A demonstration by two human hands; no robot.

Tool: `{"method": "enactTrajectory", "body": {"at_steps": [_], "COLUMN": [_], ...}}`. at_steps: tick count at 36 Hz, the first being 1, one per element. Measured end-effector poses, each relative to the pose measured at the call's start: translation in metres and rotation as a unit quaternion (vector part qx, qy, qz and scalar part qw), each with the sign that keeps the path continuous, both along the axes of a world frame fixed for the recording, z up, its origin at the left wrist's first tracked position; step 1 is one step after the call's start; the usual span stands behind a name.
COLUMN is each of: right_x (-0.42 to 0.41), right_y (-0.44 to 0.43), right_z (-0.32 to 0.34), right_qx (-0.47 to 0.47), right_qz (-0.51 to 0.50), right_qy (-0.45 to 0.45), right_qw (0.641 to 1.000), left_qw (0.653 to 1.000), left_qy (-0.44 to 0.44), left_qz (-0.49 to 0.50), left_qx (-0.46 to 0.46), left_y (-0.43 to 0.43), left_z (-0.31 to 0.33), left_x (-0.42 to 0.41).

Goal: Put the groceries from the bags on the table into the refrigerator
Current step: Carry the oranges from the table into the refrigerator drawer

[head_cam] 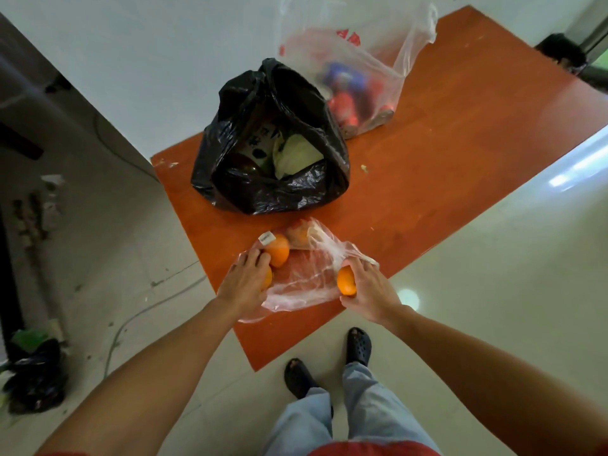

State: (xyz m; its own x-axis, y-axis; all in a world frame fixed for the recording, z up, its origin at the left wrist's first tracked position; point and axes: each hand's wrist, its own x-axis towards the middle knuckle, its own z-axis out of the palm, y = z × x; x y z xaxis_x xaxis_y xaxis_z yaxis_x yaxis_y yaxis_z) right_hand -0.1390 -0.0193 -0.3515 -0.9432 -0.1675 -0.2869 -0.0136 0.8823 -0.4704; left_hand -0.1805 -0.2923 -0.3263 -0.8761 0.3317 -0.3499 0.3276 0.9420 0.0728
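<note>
On the pale glossy tiled floor (493, 291) stood a long orange-brown wooden bench (460, 143), running from the near centre away to the far right against a white wall. Toward its far left sat a large crumpled black plastic bag (273, 192), its mouth open. Inside it showed a pale green leafy vegetable (296, 153) and, to the left of that, a dark jar with a printed label (253, 149). Just beyond it, to the right and touching it, slumped a clear plastic bag with red print (362, 60), holding red and blue drink cans (345, 106) that were blurred.

At the near end of the bench lay a small thin transparent plastic bag (306, 284), flattened and wrinkled, with its near left corner hanging past the bench edge. The person's two hands were on it. The left hand (245, 284) lay over a round orange at the bag's left side (267, 278), with the fingers bent round it. Its fingertips touched a second orange with a white sticker (278, 250) just beyond. A third, redder fruit (297, 235) sat behind that one under the film. The right hand (368, 291) grasped a fourth orange (346, 280) at the bag's right edge, between the thumb and curled fingers. Whether that fruit was inside the film or out of it could not be told.

Below the bench edge stood the person's feet in black perforated clogs (358, 345).
</note>
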Motion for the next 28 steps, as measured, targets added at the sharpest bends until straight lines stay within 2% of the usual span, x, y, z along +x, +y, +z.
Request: {"method": "enactTrajectory", "body": {"at_steps": [8, 14, 20, 28], "right_x": [-0.024, -0.024, -0.015, 0.035], "right_y": [0.000, 0.002, 0.038, 0.151], "right_z": [0.033, 0.078, 0.129, 0.185], "right_qx": [-0.045, -0.070, 0.013, 0.080], "right_qz": [0.014, 0.034, 0.038, -0.014], "right_qy": [-0.040, 0.048, 0.098, 0.169], "right_qw": [0.998, 0.996, 0.994, 0.982], "left_qw": [0.994, 0.988, 0.973, 0.956], "left_qy": [0.017, 0.093, 0.177, 0.215], "left_qz": [-0.003, -0.026, -0.069, -0.159], "left_qx": [0.104, 0.120, 0.131, 0.120], "left_y": [0.008, 0.023, 0.063, 0.176], "left_z": [0.033, 0.078, 0.134, 0.181], "left_x": [0.009, 0.002, -0.005, 0.013]}}
